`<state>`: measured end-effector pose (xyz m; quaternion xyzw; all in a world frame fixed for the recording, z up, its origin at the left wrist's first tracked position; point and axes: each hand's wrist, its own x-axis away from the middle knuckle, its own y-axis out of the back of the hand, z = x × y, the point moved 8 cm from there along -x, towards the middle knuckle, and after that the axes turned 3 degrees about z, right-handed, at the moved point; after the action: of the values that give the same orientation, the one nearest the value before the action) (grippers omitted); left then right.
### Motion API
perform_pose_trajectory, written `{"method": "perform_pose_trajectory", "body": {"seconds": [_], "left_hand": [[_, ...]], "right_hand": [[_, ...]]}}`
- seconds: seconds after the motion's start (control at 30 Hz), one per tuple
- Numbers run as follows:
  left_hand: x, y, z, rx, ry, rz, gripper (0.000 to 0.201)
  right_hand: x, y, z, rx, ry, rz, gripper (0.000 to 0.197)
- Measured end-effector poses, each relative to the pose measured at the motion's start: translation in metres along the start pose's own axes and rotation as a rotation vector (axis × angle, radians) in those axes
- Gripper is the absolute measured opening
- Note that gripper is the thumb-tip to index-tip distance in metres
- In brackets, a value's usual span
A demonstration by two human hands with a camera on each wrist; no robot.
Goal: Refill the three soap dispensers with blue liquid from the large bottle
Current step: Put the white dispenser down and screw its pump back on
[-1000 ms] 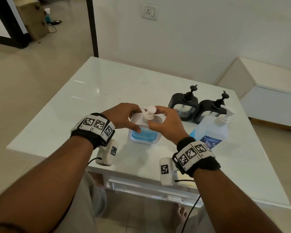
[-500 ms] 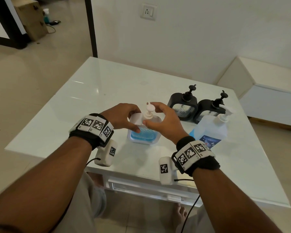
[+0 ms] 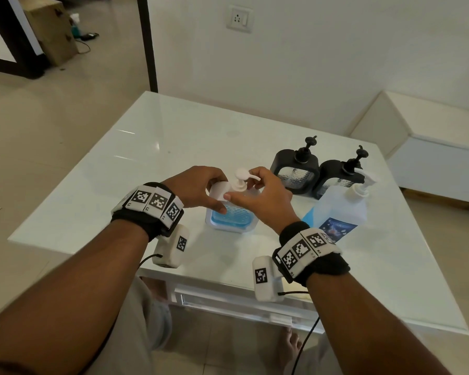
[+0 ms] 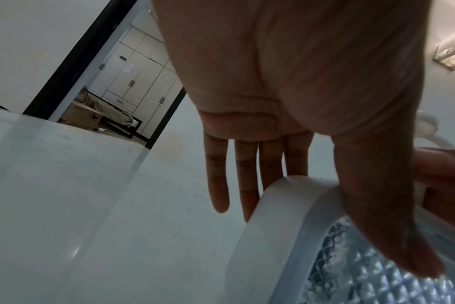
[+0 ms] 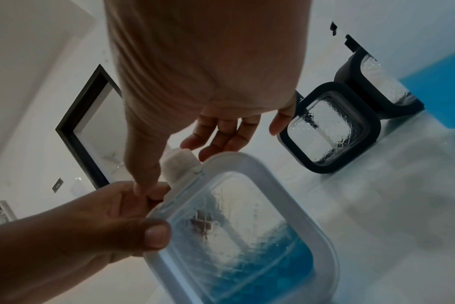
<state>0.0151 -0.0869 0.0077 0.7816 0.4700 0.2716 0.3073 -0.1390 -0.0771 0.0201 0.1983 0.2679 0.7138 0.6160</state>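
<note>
The white soap dispenser (image 3: 229, 209) is located at the centre of the head view, standing upright on the white table (image 3: 157, 147) and partly filled with blue liquid. Its upper left shoulder is held by the left hand (image 3: 198, 186): the thumb is laid on the front face, and the fingers (image 4: 247, 185) are extended almost straight behind the white frame. The white pump collar (image 5: 179, 164) is pinched by the right hand (image 3: 260, 201) between the thumb and the curled fingers. The pump head (image 3: 241, 175) projects above both hands.

Two black dispensers (image 3: 295, 169) (image 3: 339, 177) are positioned right of centre, touching one another. The large bottle (image 3: 341, 209) is placed just in front of the right one, at centre right of the frame. A wall socket (image 3: 238, 18) is visible at the top centre.
</note>
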Motion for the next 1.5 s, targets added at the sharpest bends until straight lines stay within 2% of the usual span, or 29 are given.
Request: {"method": "perform_pose_trajectory", "body": {"seconds": [0.1,0.2,0.23,0.33,0.37,0.47,0.63,0.8,0.9,1.0,1.1,1.17,1.33,1.4,1.5], "left_hand": [[0.0,0.0,0.001,0.002,0.006,-0.002,0.055],[-0.001,0.0,0.001,0.0,0.007,0.003,0.054],[-0.001,0.0,0.001,-0.001,0.006,0.005,0.054],[-0.001,0.001,0.0,0.002,0.004,0.003,0.055],[0.0,0.001,0.001,0.006,0.004,0.003,0.055],[0.0,0.001,0.001,0.014,0.001,0.003,0.054],[-0.001,0.0,0.001,0.012,0.002,0.006,0.054],[-0.001,0.001,0.001,0.006,0.004,-0.004,0.055],[0.0,0.001,0.0,0.018,-0.002,0.001,0.059],[0.0,0.001,0.0,0.019,-0.006,-0.001,0.058],[0.0,0.001,0.0,0.016,-0.007,-0.002,0.055],[0.0,0.001,0.0,0.013,-0.005,-0.001,0.055],[0.001,0.001,-0.002,-0.004,-0.002,0.008,0.056],[0.001,0.001,-0.002,-0.003,-0.003,0.008,0.056],[0.001,0.002,-0.002,0.005,-0.005,0.006,0.055]], "right_hand": [[0.001,-0.007,0.003,-0.044,0.028,0.075,0.054],[0.0,-0.007,0.0,-0.049,0.034,0.08,0.064],[-0.001,-0.005,0.0,-0.041,0.028,0.063,0.063],[0.0,0.003,-0.002,-0.017,-0.001,0.001,0.039],[0.001,0.005,0.0,0.002,-0.001,-0.024,0.038],[0.003,0.006,0.003,0.072,-0.004,-0.055,0.045],[0.002,-0.002,0.006,-0.047,0.064,0.077,0.057],[0.0,0.002,0.002,0.013,0.023,-0.005,0.044],[0.002,0.002,0.003,0.054,0.002,-0.032,0.043],[0.002,-0.004,0.008,-0.022,0.045,0.048,0.048],[0.001,-0.005,0.007,-0.033,0.059,0.059,0.058],[0.0,-0.002,0.006,-0.005,0.048,0.037,0.06],[0.002,0.006,0.006,0.166,-0.02,-0.093,0.045],[0.003,0.002,0.006,0.156,-0.023,-0.073,0.045],[0.001,-0.004,0.005,0.113,0.022,0.039,0.051]]}}
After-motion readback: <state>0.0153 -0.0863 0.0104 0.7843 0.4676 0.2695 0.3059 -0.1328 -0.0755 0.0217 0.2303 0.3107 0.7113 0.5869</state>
